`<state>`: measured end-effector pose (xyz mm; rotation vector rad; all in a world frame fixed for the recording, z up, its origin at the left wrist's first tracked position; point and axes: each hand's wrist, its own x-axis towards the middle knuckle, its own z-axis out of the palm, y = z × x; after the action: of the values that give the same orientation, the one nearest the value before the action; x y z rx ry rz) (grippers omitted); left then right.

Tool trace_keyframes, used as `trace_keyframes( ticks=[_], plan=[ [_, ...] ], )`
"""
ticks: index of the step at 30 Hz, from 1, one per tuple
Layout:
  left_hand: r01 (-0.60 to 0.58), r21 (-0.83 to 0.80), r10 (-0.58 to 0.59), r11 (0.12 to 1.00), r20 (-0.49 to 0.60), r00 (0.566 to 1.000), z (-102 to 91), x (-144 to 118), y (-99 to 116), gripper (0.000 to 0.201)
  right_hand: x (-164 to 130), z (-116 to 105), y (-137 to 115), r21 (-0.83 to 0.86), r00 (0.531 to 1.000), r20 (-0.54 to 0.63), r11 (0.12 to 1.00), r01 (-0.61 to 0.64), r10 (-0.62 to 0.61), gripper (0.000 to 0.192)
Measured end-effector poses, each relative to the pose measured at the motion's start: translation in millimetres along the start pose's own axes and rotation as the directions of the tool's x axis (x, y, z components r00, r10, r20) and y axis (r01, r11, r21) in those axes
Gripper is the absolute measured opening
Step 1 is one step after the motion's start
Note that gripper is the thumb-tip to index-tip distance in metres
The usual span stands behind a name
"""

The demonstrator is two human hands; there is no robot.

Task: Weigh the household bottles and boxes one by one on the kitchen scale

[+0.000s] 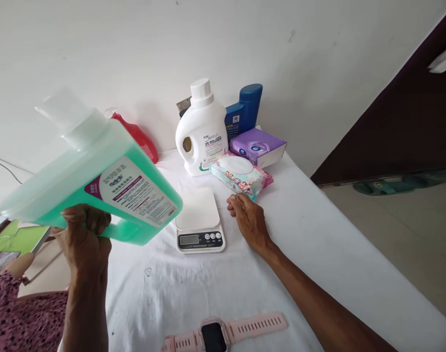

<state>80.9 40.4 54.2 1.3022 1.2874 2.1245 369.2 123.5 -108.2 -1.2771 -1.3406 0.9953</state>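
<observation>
Two hands are at work over the white-covered desk (pixel 318 234). The left hand (pixel 84 234) is closed round the handle of a green detergent jug (pixel 98 181), held tilted in the air left of the kitchen scale (pixel 199 220). The right hand (pixel 247 215) rests loose and empty on the cloth, fingertips touching a wet-wipes pack (pixel 241 177).

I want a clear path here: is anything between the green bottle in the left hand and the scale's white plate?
Nothing visible. The left hand holds the green bottle tilted in the air, left of the scale; its plate is bare. The right hand rests on the cloth at the scale's right.
</observation>
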Motion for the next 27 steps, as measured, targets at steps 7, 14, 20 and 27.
trace_keyframes(
  ticks=[7, 14, 20, 27],
  plan=[
    [0.058, -0.099, -0.057, 0.993, 0.019, 0.998, 66.7, -3, -21, 0.082, 1, 2, 4, 0.042, 1.000, -0.026, 0.999, 0.017, -0.016, 0.057],
    [0.105, -0.102, -0.097, 0.989, 0.080, 0.992, 95.7, -3, -39, 0.076, 2, 3, 8, 0.104, 0.998, -0.056, 0.994, 0.023, -0.017, 0.062],
    [0.115, -0.074, -0.110, 0.991, 0.069, 0.992, 96.1, -5, -47, 0.071, 3, 5, 12, 0.106, 0.996, -0.079, 0.993, 0.060, -0.052, 0.063],
    [0.098, -0.067, -0.090, 0.993, 0.124, 0.988, 91.9, -3, -53, 0.077, 3, 4, 9, 0.088, 0.997, -0.065, 0.995, 0.051, -0.046, 0.063]
  ],
)
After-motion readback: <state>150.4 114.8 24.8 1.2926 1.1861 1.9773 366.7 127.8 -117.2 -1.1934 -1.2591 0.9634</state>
